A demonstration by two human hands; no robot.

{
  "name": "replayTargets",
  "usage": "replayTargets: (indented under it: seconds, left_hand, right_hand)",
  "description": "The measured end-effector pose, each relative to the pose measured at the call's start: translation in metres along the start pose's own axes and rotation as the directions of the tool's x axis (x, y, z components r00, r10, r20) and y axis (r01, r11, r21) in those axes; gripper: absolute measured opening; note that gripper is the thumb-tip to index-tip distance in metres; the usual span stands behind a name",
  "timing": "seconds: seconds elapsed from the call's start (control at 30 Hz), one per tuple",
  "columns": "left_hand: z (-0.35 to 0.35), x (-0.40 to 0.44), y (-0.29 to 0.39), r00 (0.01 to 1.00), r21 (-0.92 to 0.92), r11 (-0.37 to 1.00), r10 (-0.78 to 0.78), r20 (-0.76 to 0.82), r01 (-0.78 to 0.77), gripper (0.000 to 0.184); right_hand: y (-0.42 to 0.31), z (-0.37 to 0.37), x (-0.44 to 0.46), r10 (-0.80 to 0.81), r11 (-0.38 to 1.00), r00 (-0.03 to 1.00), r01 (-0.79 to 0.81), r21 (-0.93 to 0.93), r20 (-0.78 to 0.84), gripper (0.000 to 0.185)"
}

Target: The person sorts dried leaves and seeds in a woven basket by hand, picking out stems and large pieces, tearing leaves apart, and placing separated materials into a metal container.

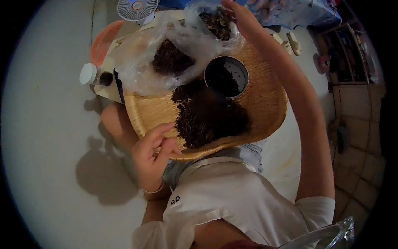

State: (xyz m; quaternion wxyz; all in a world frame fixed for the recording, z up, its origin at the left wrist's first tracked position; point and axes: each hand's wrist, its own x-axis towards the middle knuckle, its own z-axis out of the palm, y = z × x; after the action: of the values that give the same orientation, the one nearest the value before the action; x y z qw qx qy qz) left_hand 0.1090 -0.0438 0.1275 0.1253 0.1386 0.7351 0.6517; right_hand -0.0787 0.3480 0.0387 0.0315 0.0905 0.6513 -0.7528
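A shallow woven tray (269, 103) lies across my lap. On it is a loose heap of dark, crumbly material (203, 120). A round sieve (247, 79) stands at the heap's far side, partly filled with the same dark stuff. My left hand (155, 151) rests at the tray's near left rim beside the heap, fingers apart and holding nothing visible. My right hand (238, 14) reaches far forward, its fingers closed at the edge of a clear plastic bag (195, 14) of dark dried flakes (216, 25); the fingertips are partly cut off.
Another clear plastic bag (137, 62) holds a brown clump (171, 58) at the tray's far left. Beyond the left rim lies a white-lidded jar (88, 74). A small white fan (137, 9) stands at the back. Slippers (294, 43) sit on the floor at right.
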Motion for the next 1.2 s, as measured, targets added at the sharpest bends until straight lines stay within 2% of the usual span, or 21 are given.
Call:
replayTargets:
  seconds: [0.07,0.1,0.13,0.2,0.23,0.3,0.37,0.43,0.5,0.53,0.6,0.63,0.7,0.83,0.9,1.03,1.1,1.13,1.2]
  left_hand:
    - [-0.001,0.000,-0.004,0.999,0.013,1.000,-0.020,-0.029,0.020,0.024]
    - [-0.002,0.000,-0.007,0.999,0.007,0.999,-0.036,-0.038,0.036,0.024]
    - [-0.003,-0.001,-0.013,0.996,-0.007,1.000,-0.013,-0.089,0.013,0.026]
    - [-0.006,-0.004,-0.020,0.990,-0.016,1.000,-0.005,-0.143,0.002,0.029]
    - [-0.007,-0.002,-0.022,0.983,-0.039,0.999,-0.004,-0.185,-0.003,0.031]
    - [-0.010,-0.003,-0.026,0.973,-0.049,0.999,-0.011,-0.230,0.000,0.032]
    - [-0.014,-0.001,-0.030,0.944,-0.098,0.989,0.073,-0.322,-0.110,0.032]
    - [-0.018,0.002,-0.037,0.938,-0.140,0.979,0.093,-0.333,-0.146,0.032]
    - [-0.017,0.003,-0.038,0.930,-0.183,0.964,0.119,-0.347,-0.192,0.031]
    - [-0.017,0.004,-0.037,0.937,-0.168,0.968,0.122,-0.328,-0.186,0.030]
    - [-0.016,0.001,-0.039,0.941,-0.156,0.970,0.131,-0.312,-0.186,0.030]
    - [-0.015,0.000,-0.040,0.942,-0.172,0.969,0.114,-0.316,-0.175,0.030]
    - [-0.017,-0.002,-0.043,0.942,-0.190,0.967,0.101,-0.320,-0.168,0.029]
    - [-0.019,-0.006,-0.046,0.955,-0.227,0.958,0.109,-0.276,-0.175,0.029]
    - [-0.022,-0.006,-0.047,0.958,-0.228,0.961,0.095,-0.271,-0.160,0.028]
    - [-0.027,-0.007,-0.048,0.970,-0.216,0.968,0.076,-0.232,-0.128,0.028]
    - [-0.027,-0.007,-0.050,0.971,-0.218,0.967,0.080,-0.227,-0.131,0.028]
    - [-0.026,-0.007,-0.050,0.970,-0.236,0.964,0.065,-0.232,-0.121,0.027]
    - [-0.026,-0.007,-0.051,0.971,-0.254,0.960,0.054,-0.235,-0.114,0.027]
  right_hand:
    - [-0.045,0.049,-0.032,-0.029,0.908,0.960,-0.092,-0.409,-0.279,0.069]
    - [-0.058,0.072,-0.045,-0.127,0.900,0.924,-0.047,-0.434,-0.362,0.064]
    - [-0.063,0.072,-0.047,-0.109,0.898,0.929,-0.061,-0.436,-0.354,0.064]
    - [-0.064,0.060,-0.055,-0.173,0.902,0.977,0.107,-0.419,-0.123,0.063]
    - [-0.062,0.063,-0.066,-0.149,0.907,0.982,0.088,-0.413,-0.118,0.063]
    - [-0.057,0.079,-0.110,-0.395,0.807,0.918,0.366,-0.464,0.037,0.030]
    - [-0.050,0.095,-0.145,-0.116,0.847,0.967,0.217,-0.486,0.228,0.025]
    - [-0.029,0.118,-0.166,0.164,0.804,0.892,0.126,-0.581,0.421,0.021]
    - [0.007,0.133,-0.177,-0.010,0.639,0.824,0.441,-0.631,0.566,0.020]
    - [0.022,0.138,-0.177,-0.002,0.644,0.825,0.434,-0.630,0.566,0.020]
    - [0.045,0.150,-0.174,-0.044,0.472,0.812,0.530,-0.705,0.581,0.015]
    - [0.052,0.157,-0.169,-0.039,0.474,0.812,0.528,-0.704,0.583,0.015]
    - [0.065,0.171,-0.155,0.147,0.164,0.846,0.490,-0.856,0.512,0.013]
    - [0.099,0.186,-0.136,0.107,0.155,0.797,0.578,-0.801,0.595,0.017]
    - [0.108,0.194,-0.130,0.153,0.049,0.841,0.519,-0.854,0.520,0.019]
    - [0.104,0.199,-0.131,0.182,0.044,0.854,0.489,-0.871,0.488,0.019]
    - [0.103,0.191,-0.132,0.143,0.137,0.859,0.475,-0.869,0.492,0.020]
    - [0.101,0.186,-0.134,0.146,0.138,0.859,0.474,-0.870,0.491,0.020]
    - [0.094,0.175,-0.140,0.030,0.323,0.853,0.486,-0.812,0.522,0.021]
